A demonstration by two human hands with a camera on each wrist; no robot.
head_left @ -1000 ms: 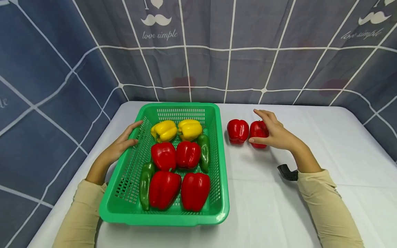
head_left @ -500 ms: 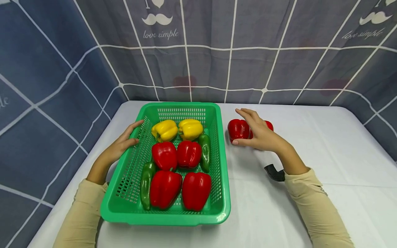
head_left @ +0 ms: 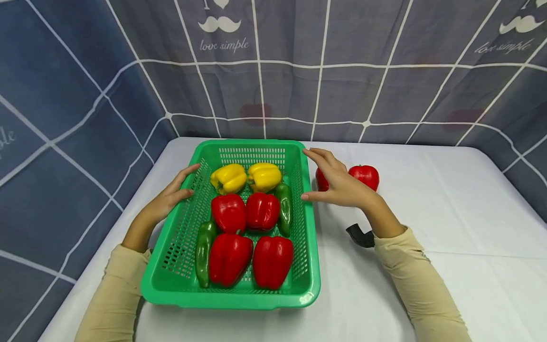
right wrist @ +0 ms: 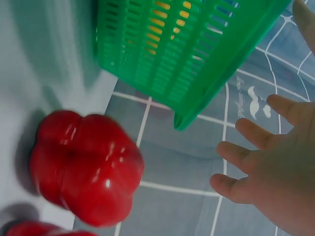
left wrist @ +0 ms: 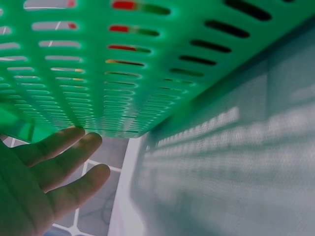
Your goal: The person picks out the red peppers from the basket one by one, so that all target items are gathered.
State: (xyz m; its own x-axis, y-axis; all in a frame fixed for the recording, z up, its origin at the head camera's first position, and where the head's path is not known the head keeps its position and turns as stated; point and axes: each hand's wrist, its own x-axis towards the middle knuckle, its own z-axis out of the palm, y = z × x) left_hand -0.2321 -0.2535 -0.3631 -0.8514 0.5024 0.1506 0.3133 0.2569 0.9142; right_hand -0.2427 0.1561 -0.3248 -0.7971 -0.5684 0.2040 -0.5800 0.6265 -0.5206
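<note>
A green plastic basket (head_left: 231, 300) holds two yellow bell peppers, several red bell peppers (head_left: 273, 261) and two green chili peppers (head_left: 206, 254). My left hand (head_left: 167, 199) is at its left rim, fingertips and thumb tip right at the edge. In the left wrist view, straight, spread fingers (left wrist: 78, 189) show beside the slotted wall. My right hand (head_left: 337, 185) stands at the right rim, thumb and fingers spread wide and holding nothing. Its fingers (right wrist: 236, 155) look extended in the right wrist view, with a gap to the basket wall (right wrist: 197, 73).
Two red bell peppers lie on the white tablecloth (head_left: 448, 199) right of the basket, one (head_left: 364, 176) beyond my right hand, the other partly hidden by it. A grid-patterned curtain (head_left: 290, 90) encloses the table's back and left. A black wrist-camera mount (head_left: 360, 236) sits under the right wrist.
My right hand has moved left from above the loose red bell peppers to the basket's right rim. The left hand stays at the left rim. The peppers have not moved.
</note>
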